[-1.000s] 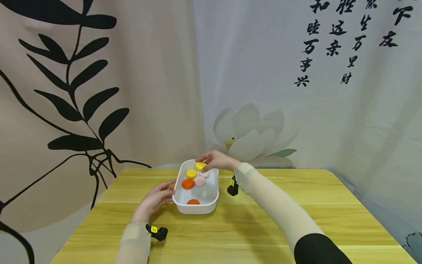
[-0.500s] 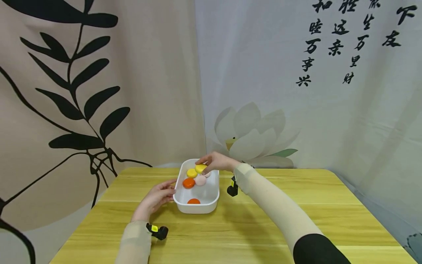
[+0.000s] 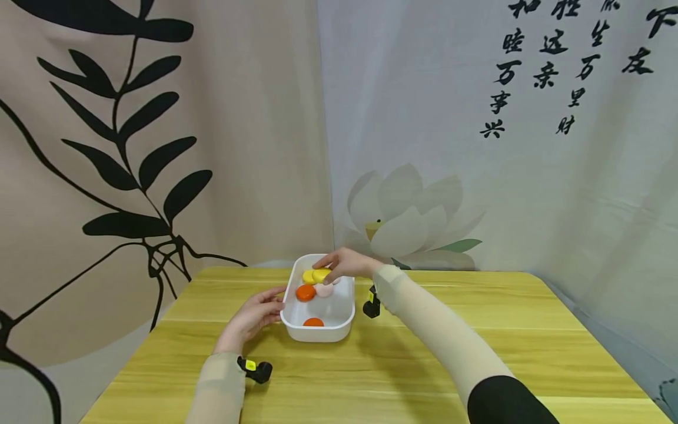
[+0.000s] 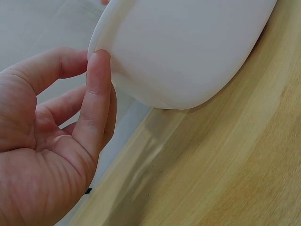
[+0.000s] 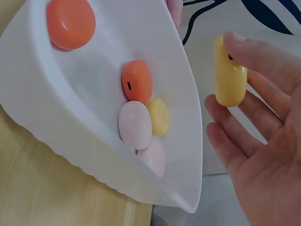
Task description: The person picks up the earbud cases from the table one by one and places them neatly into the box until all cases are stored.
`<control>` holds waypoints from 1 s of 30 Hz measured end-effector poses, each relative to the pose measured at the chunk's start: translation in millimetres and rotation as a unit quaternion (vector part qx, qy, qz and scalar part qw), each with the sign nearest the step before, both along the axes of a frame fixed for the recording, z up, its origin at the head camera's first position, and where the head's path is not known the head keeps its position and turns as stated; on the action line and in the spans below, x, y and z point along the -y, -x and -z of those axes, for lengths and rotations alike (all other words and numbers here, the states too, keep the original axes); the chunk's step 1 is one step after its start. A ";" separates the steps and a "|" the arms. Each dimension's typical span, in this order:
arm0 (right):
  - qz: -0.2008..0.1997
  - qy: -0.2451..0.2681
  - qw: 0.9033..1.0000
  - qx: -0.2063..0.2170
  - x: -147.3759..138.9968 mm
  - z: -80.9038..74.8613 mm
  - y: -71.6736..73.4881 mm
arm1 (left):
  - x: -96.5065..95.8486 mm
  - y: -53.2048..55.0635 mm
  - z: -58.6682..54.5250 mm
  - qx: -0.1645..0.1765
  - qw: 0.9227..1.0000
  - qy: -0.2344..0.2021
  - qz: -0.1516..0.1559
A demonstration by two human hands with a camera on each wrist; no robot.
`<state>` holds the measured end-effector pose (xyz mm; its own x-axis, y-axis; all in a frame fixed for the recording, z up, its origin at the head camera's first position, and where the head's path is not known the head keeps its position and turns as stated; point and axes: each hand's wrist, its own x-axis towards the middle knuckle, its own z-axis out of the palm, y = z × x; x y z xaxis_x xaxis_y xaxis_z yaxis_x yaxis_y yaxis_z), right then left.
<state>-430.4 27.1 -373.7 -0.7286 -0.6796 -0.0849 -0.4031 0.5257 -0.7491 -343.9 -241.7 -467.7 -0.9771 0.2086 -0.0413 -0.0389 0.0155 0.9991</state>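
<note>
My right hand (image 3: pixel 349 262) pinches a glossy yellow rounded disc (image 5: pixel 229 77) with a small black mark, between thumb and fingers. It hangs over the far end of a white plastic box (image 3: pixel 325 334) and overlaps a second yellow disc (image 5: pixel 159 117) in the head view. Inside the box lie two orange discs, one mid-left (image 3: pixel 305 292) and one by the near wall (image 3: pixel 313 322). Two pale pink discs, one (image 5: pixel 135 125) beside the other (image 5: pixel 153 157), lie next to the yellow one. My left hand (image 3: pixel 256 315) holds the box's left side, fingertips (image 4: pixel 99 66) on its outer wall.
The box stands on a wooden table (image 3: pixel 450 330) near its far edge. Behind the table hang printed curtains (image 3: pixel 254 147) with dark leaves, a lotus and black characters. A small black wrist camera (image 3: pixel 259 371) sits on the left forearm, another (image 3: pixel 372 303) on the right.
My right hand has lowered slightly toward me with the yellow disc, which now overlaps the other yellow disc in the head view. The left hand stays at the box.
</note>
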 end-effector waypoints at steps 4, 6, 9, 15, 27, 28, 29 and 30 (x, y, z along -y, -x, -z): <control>-0.002 -0.010 1.000 0.000 2.0 2.1 -0.7 | 0.5 0.9 0.3 0.001 1.000 0.000 0.000; -0.003 -0.017 1.000 0.000 2.9 3.5 -0.3 | 0.8 1.1 0.8 0.002 1.000 -0.001 0.000; -0.005 -0.023 1.000 0.005 3.9 5.8 0.9 | 0.9 1.1 1.3 0.002 1.000 -0.003 0.000; -0.008 -0.026 1.000 0.011 4.8 9.4 2.9 | 0.8 1.0 1.6 -0.001 1.000 -0.006 0.003; -0.035 -0.047 0.998 0.022 3.6 16.1 5.6 | 0.3 1.2 2.8 -0.001 1.000 -0.011 0.000; -0.036 -0.047 0.998 0.021 3.5 16.3 5.1 | 0.2 1.2 2.8 -0.001 1.000 -0.012 0.000; -0.037 -0.048 0.998 0.021 3.5 16.4 5.0 | 0.2 1.3 2.9 -0.001 1.000 -0.012 0.000; -0.038 -0.049 0.998 0.020 3.6 16.3 4.5 | 0.2 1.4 2.9 -0.001 1.000 -0.012 0.000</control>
<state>-434.9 23.6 -390.0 -0.6698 -0.7200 -0.1816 -0.4151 0.5658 -0.7125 -345.4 -241.9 -470.7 -0.9772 0.2096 -0.0343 -0.0367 -0.0078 0.9993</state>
